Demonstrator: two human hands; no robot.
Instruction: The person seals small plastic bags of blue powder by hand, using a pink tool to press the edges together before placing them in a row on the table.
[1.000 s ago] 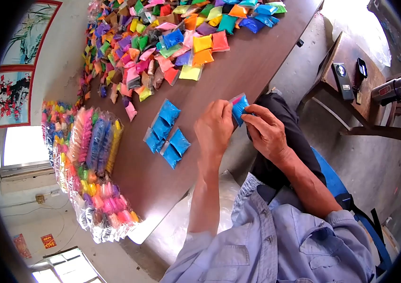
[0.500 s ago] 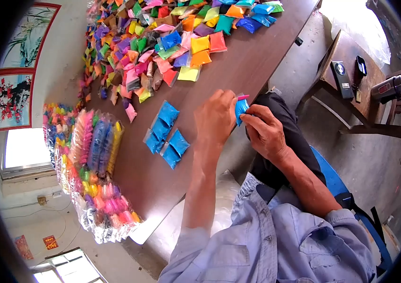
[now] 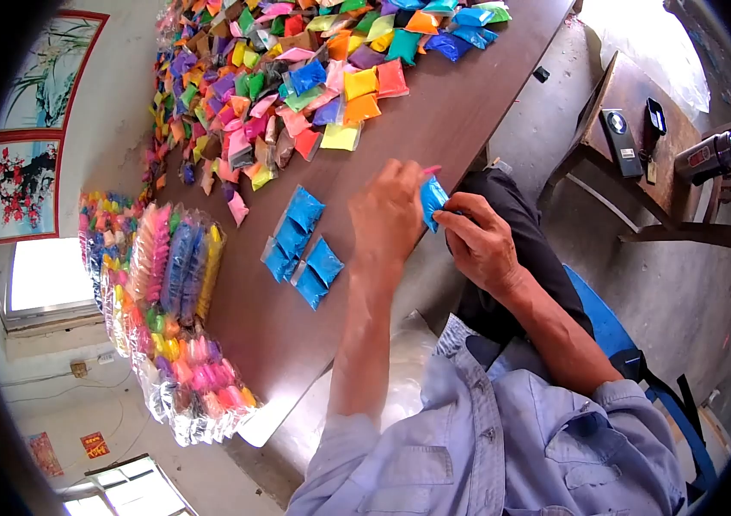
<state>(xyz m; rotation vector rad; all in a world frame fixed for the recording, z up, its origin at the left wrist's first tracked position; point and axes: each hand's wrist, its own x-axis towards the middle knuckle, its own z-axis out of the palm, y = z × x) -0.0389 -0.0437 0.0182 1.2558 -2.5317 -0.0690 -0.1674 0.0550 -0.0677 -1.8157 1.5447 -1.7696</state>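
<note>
A small clear bag of blue material [image 3: 432, 204] hangs between my hands at the table's edge. My right hand [image 3: 484, 245] pinches its side with thumb and fingertips. My left hand [image 3: 385, 211] is closed at the top of the bag, back of the hand toward me. From its fingers a thin pink strip [image 3: 433, 169] sticks out across the bag's top edge; the rest of it is hidden. Left of my left hand, several filled blue bags [image 3: 300, 209] lie in two groups on the brown table [image 3: 249, 322].
A big pile of coloured bags [image 3: 297, 77] covers the table's far end. Clear packs of coloured bags [image 3: 181, 267] line the left edge. A wooden stool [image 3: 619, 95] at right carries a dark device [image 3: 622, 142] and a metal flask [image 3: 708, 161].
Both hands have shifted slightly left with the blue bag. The pink strip has tilted and shows less beyond my left fingers. The bags on the table are unmoved.
</note>
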